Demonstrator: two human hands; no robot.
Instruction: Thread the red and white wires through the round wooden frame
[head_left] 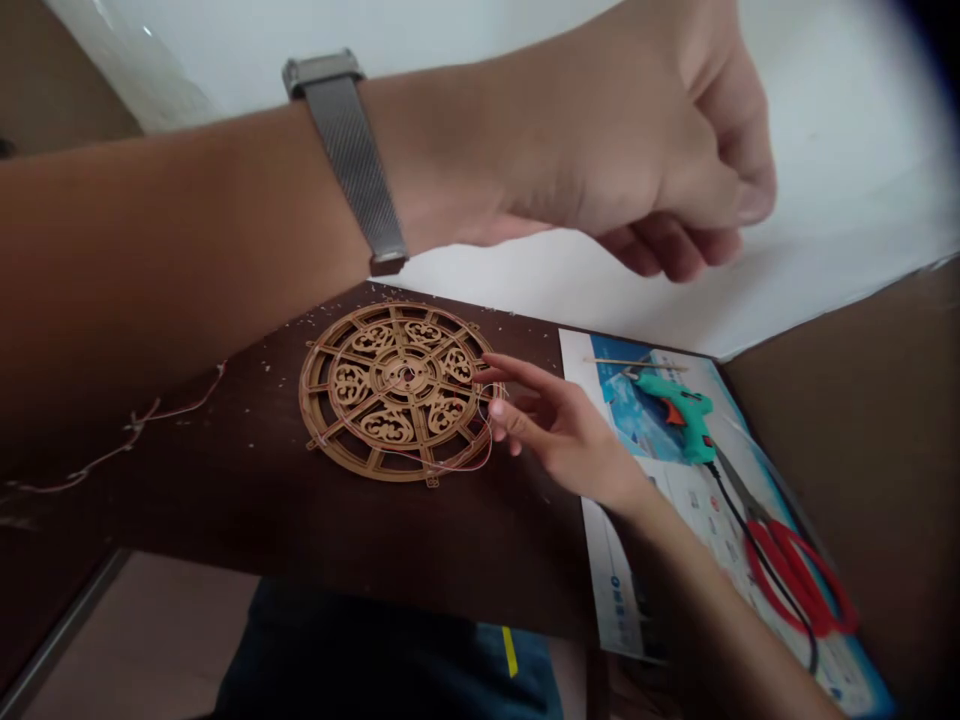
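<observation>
L hand (675, 150): raised close to the camera at upper right, fingers curled, thumb and forefinger drawn together; can't tell if anything thin is pinched there. Grey metal-mesh wristwatch (352, 150) on that wrist. R hand (551, 425): low at the wheel's right edge, fingers loosely parted, next to a loop of thin red-and-white wire (471, 468); can't tell if it touches it.

Under the fingertips, a round, tan, openwork wood-look wheel (397, 378) w/ scroll cutouts lies flat on the dark brown counter (450, 540). The wire follows parts of its rings.

For good handling, prob. best to guide the wire w/ light, even tension, keep it flat vs. the ring, and stop the slack loop snagging on rim tabs.

Farther L: a knotted pale-red strand (135, 428). R: a blue-and-white printed sheet (660, 490) w/ a slim wooden stick (637, 364), turquoise glue gun w/ orange trigger (694, 410), red-handled scissors (784, 545); the gun's black cord (739, 515) crosses the scissors.
</observation>
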